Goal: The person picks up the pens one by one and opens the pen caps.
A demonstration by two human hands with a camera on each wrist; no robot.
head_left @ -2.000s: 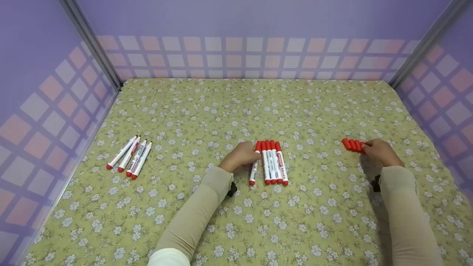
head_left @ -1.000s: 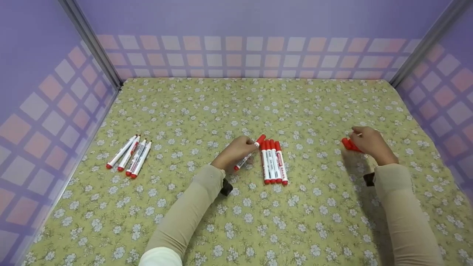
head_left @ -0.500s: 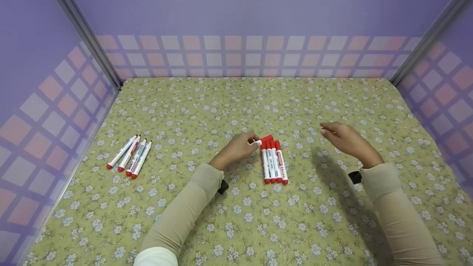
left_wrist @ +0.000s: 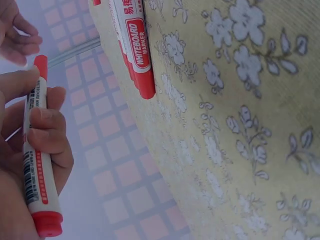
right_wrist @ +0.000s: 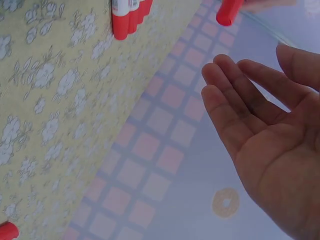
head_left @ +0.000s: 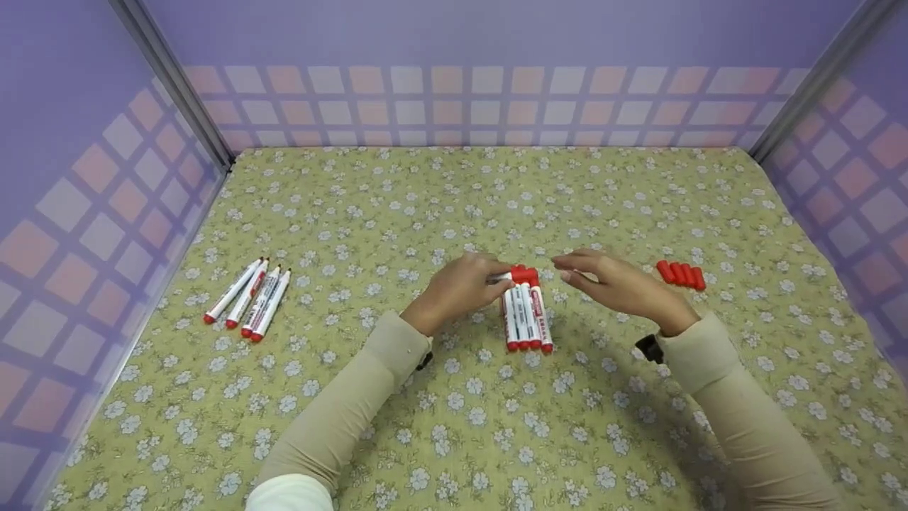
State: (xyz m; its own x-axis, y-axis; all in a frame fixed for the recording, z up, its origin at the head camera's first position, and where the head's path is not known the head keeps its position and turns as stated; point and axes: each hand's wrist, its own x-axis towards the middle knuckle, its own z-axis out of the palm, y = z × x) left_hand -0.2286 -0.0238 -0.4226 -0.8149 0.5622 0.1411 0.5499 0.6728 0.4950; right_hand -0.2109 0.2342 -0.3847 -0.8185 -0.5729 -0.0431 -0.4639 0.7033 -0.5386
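Grips, with the curled fingers (left_wrist: 50,141) of the left hand (head_left: 457,285), a cylindrical white plastic whiteboard marker (left_wrist: 39,180) with a red cap (left_wrist: 41,66), tilted above the far end of a tight row of red-capped white markers (head_left: 526,319). Holds the right hand (head_left: 624,287) just right of that cap, fingers loosely bent, gripping nothing. Could lose hold if pinched off-centre, probably being smooth-barrelled and quick to roll. Could also scatter the row if lowered carelessly. Has, well left, four uncapped white markers (head_left: 262,299) with dark tapered tips, and, well right, four short tubular red caps (head_left: 688,275). Rests these on a counter (head_left: 496,440) covered in fine-textured, yellow-green floral cloth.
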